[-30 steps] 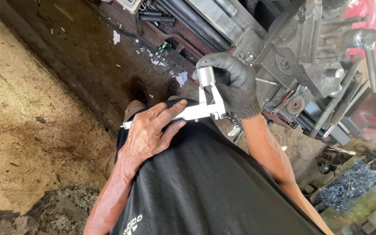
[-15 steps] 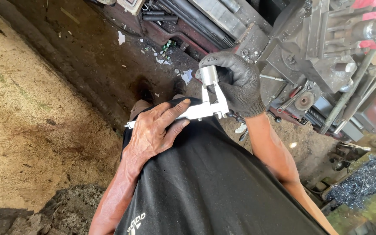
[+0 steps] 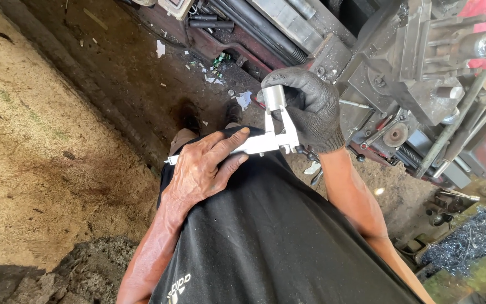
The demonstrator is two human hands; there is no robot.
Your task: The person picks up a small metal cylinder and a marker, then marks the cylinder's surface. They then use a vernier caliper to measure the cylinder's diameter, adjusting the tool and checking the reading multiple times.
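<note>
Metal cylinder (image 3: pixel 274 97), short and shiny, sits right up at the top of the action, pinched in the gloved right hand (image 3: pixel 309 107) just in front of the big grey machine (image 3: pixel 412 62). That dark knit glove wraps round the piece from the far side, its grip clamped on the cylinder, fingers curled over the top edge. And there's the caliper (image 3: pixel 265 142), silver, its two long jaws pointing up and standing on either side of the cylinder, touching it by the look of things. The bare left hand (image 3: pixel 203 169) has the caliper's beam, grip closed on it, forefinger stretched along the bar toward the jaws, thumb tucked beneath. The beam runs out level to the left past the knuckles. All of this hangs above the person's black shirt (image 3: pixel 265 236), which fills the lower middle. Down below, a dark oily floor (image 3: pixel 130 79) with white scraps of litter, and off to the lower right a heap of bluish metal swarf (image 3: pixel 468 242).
</note>
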